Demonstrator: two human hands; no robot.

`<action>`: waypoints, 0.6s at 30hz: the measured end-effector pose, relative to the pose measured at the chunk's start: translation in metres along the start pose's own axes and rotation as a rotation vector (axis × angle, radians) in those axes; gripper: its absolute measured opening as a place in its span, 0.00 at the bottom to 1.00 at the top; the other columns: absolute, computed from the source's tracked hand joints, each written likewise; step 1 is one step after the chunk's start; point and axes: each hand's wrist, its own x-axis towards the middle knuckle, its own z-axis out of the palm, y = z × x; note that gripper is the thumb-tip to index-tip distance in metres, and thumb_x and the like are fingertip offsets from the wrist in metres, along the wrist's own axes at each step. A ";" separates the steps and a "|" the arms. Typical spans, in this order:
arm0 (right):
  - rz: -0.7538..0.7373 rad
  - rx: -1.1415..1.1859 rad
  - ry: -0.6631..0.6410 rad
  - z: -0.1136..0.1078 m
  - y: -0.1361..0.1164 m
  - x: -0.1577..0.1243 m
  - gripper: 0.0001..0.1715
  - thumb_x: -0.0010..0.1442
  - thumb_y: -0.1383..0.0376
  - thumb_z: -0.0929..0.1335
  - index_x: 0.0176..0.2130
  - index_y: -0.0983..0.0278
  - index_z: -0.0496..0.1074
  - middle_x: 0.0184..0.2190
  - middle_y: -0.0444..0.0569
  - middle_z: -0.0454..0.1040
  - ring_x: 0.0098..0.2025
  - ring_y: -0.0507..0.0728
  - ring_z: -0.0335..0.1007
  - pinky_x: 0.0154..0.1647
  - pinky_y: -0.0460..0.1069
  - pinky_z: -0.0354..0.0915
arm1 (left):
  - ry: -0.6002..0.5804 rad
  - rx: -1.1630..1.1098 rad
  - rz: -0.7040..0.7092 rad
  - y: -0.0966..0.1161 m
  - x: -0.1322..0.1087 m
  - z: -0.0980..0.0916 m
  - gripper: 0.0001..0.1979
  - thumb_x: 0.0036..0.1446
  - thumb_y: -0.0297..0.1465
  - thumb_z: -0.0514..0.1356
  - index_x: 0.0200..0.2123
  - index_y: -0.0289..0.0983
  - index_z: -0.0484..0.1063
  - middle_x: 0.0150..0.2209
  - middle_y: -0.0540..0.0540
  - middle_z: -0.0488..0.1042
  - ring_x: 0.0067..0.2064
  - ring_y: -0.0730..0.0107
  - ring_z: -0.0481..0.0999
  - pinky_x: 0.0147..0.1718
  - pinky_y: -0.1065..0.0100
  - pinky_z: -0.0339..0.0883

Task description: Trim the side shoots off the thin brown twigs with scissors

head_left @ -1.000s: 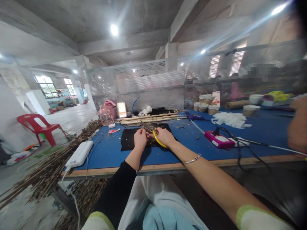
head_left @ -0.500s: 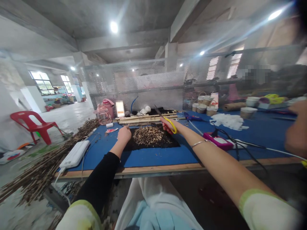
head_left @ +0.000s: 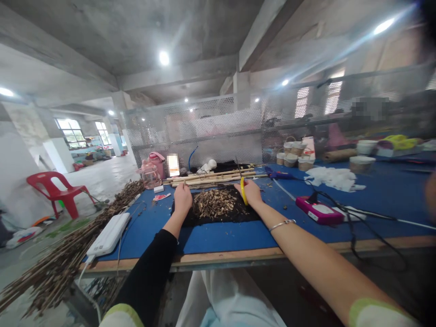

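Observation:
A heap of dry brown plant bits [head_left: 214,203] lies on a black cloth [head_left: 221,217] on the blue table [head_left: 238,234]. My left hand [head_left: 183,198] rests at the heap's left edge, fingers curled against it. My right hand [head_left: 251,190] sits at the heap's right edge and grips yellow-handled scissors [head_left: 243,188], blades pointing up and away. A bracelet circles my right wrist.
Long bamboo sticks [head_left: 214,176] lie behind the cloth. A white power bank [head_left: 109,234] sits at the table's left, a pink device [head_left: 318,211] with black cables at the right. Small baskets [head_left: 293,154], white paper [head_left: 335,178], a pink bottle [head_left: 154,165]. Twig bundles [head_left: 68,254] and a red chair [head_left: 56,191] stand left.
My hands were together over the heap a second ago, then parted. The right hand lifted the scissors and has come back down beside the heap; the left returned to the heap's left edge.

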 end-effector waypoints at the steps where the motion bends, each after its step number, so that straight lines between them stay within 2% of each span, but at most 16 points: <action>1: -0.011 0.024 0.032 0.000 -0.005 -0.002 0.15 0.45 0.57 0.68 0.31 0.65 0.67 0.27 0.52 0.73 0.31 0.57 0.69 0.30 0.46 0.60 | 0.003 -0.146 -0.027 0.008 0.002 0.006 0.12 0.55 0.31 0.45 0.31 0.34 0.67 0.27 0.43 0.69 0.32 0.67 0.69 0.31 0.68 0.61; 4: -0.137 0.070 0.019 0.000 -0.026 -0.003 0.12 0.46 0.60 0.67 0.31 0.65 0.67 0.28 0.51 0.73 0.32 0.56 0.68 0.32 0.46 0.59 | -0.098 -0.665 -0.196 0.029 0.000 0.023 0.14 0.56 0.36 0.46 0.41 0.37 0.64 0.21 0.52 0.63 0.18 0.77 0.59 0.17 0.74 0.53; 7: -0.244 0.110 -0.039 0.005 -0.049 -0.004 0.10 0.47 0.65 0.66 0.32 0.67 0.67 0.30 0.52 0.72 0.33 0.56 0.68 0.34 0.47 0.60 | -0.221 -0.964 -0.297 0.037 -0.010 0.031 0.15 0.54 0.41 0.49 0.40 0.38 0.63 0.17 0.58 0.53 0.14 0.83 0.48 0.13 0.78 0.42; 9: -0.314 0.197 -0.085 0.010 -0.059 -0.009 0.13 0.49 0.67 0.64 0.38 0.68 0.65 0.32 0.52 0.72 0.34 0.55 0.67 0.35 0.47 0.60 | -0.291 -1.032 -0.344 0.035 -0.018 0.030 0.16 0.52 0.44 0.52 0.36 0.38 0.62 0.16 0.58 0.51 0.13 0.84 0.46 0.12 0.79 0.39; 11: -0.401 0.281 -0.156 0.017 -0.063 -0.020 0.21 0.49 0.68 0.64 0.45 0.69 0.60 0.38 0.53 0.70 0.38 0.54 0.67 0.39 0.48 0.61 | -0.341 -1.052 -0.365 0.031 -0.024 0.026 0.16 0.50 0.45 0.54 0.32 0.38 0.60 0.16 0.58 0.51 0.14 0.85 0.47 0.11 0.79 0.38; 14: -0.473 0.220 -0.198 0.024 -0.062 -0.039 0.28 0.47 0.62 0.67 0.47 0.68 0.59 0.44 0.57 0.66 0.47 0.58 0.62 0.47 0.52 0.58 | -0.386 -1.085 -0.343 0.026 -0.027 0.021 0.17 0.47 0.46 0.56 0.29 0.38 0.58 0.18 0.58 0.54 0.14 0.85 0.50 0.12 0.80 0.40; 18: -0.494 0.137 -0.202 0.022 -0.061 -0.055 0.38 0.42 0.55 0.71 0.49 0.66 0.58 0.46 0.57 0.64 0.50 0.61 0.60 0.49 0.54 0.56 | -0.410 -1.124 -0.304 0.024 -0.028 0.026 0.18 0.48 0.46 0.56 0.31 0.37 0.61 0.19 0.57 0.58 0.16 0.84 0.55 0.13 0.80 0.46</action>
